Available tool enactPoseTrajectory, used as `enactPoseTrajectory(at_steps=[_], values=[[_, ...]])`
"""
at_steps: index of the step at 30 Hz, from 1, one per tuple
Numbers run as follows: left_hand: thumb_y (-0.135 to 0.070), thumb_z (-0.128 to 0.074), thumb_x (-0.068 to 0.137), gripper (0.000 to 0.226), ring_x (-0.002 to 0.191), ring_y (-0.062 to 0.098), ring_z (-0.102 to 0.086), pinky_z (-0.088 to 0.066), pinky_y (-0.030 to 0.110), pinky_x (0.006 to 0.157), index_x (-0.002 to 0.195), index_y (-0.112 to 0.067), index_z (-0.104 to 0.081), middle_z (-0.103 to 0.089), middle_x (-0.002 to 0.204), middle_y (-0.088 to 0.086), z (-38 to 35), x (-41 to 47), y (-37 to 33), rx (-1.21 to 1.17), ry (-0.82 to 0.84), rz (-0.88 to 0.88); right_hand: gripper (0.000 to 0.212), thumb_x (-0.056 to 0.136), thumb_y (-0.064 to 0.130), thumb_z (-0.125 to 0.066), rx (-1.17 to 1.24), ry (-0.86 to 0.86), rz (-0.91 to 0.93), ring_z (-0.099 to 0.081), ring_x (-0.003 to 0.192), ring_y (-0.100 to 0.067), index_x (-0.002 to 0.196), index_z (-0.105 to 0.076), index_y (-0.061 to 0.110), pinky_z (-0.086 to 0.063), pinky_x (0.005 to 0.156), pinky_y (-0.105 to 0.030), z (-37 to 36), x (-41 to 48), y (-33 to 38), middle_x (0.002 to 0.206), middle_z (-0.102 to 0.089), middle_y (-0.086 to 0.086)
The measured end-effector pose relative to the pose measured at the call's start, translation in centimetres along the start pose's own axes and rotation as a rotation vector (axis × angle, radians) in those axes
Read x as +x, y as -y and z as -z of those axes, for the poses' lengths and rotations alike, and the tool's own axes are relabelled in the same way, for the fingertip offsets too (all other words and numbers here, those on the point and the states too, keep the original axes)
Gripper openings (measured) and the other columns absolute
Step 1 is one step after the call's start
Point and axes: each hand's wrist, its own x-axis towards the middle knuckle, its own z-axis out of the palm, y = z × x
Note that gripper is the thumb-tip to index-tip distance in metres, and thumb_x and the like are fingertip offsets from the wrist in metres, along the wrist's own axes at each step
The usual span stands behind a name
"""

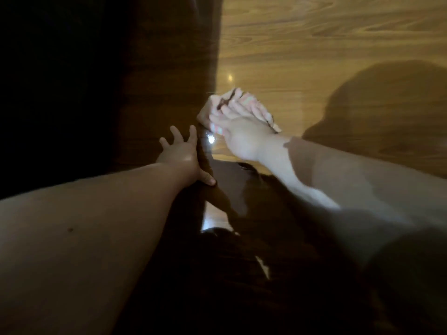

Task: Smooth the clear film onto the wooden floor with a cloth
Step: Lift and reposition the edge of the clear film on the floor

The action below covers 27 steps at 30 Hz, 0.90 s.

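The light brown wooden plank floor (314,32) runs bright and bare across the upper right, giving wide room ahead of and to the right of the hands. A straight edge drops from the top of the view to the hands. Left of it lies a dark, shadowed stretch of wood (145,93); whether that is floor in shade or another surface cannot be told.

The right hand (239,131) lies on a pale crumpled cloth with dark streaks (208,110), right at that light-dark edge. Its fingers look stretched out along the cloth, pressing down rather than curled round it, though blur softens them. The cloth shows beyond the fingertips and on both sides of the hand.

The left hand (180,153) rests just beside and nearer the camera, on the dark side of the edge. Its palm is down, its fingers are spread apart, and it holds nothing. The 2 hands are close but not touching.

The clear glossy film (211,140) shows only as sheen: 1 bright glare spot sits between the hands, and a curved rim line runs under the right wrist. Its full extent cannot be told.

A large rounded shadow (387,105) covers the floor at the right, well apart from the cloth.
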Motion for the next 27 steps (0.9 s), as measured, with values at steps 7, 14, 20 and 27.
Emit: enactPoseTrajectory(at_steps=[7,14,20,27], values=[[-0.050,-0.089,0.051,0.145,0.143,0.043,0.010,-0.016,0.062,0.112,0.148,-0.034,0.018,0.024,0.157,0.009,0.1,0.4,-0.1,0.042,-0.006,0.006,0.053,0.095,0.025,-0.037,-0.138,-0.209,-0.380,-0.023,0.142,-0.029,0.147,-0.032,0.014,-0.014,0.116,-0.042,1.3,-8.9,-8.8,0.152,-0.030,-0.016],[-0.060,-0.084,0.049,0.144,0.143,0.046,-0.002,-0.018,0.062,0.112,0.149,-0.034,0.016,0.017,0.159,0.013,0.2,0.6,0.2,0.124,-0.058,-0.007,0.057,0.098,0.025,-0.033,0.117,-0.310,-0.922,-0.009,0.146,-0.029,0.151,-0.016,0.016,-0.005,0.118,-0.047,-1.1,-15.5,-9.5,0.158,-0.016,-0.012],[-0.068,-0.074,0.062,0.125,0.143,0.040,-0.017,-0.031,0.050,0.109,0.152,-0.032,0.005,0.003,0.160,0.013,-0.3,-1.0,0.2,0.216,-0.115,-0.039,0.057,0.089,0.031,-0.042,0.008,-0.059,-0.030,-0.019,0.142,-0.028,0.146,-0.034,0.029,-0.018,0.109,-0.051,-6.4,-20.2,2.5,0.153,-0.030,-0.004],[-0.060,-0.064,0.080,0.092,0.137,0.037,-0.033,-0.042,0.041,0.099,0.153,-0.028,-0.017,-0.016,0.158,0.014,-4.0,-7.0,-1.0,0.254,-0.150,-0.118,0.051,0.094,0.031,-0.034,-0.116,0.024,0.029,-0.020,0.142,-0.023,0.144,-0.035,0.030,-0.010,0.113,-0.043,-5.2,-25.4,-1.1,0.153,-0.030,-0.001]])
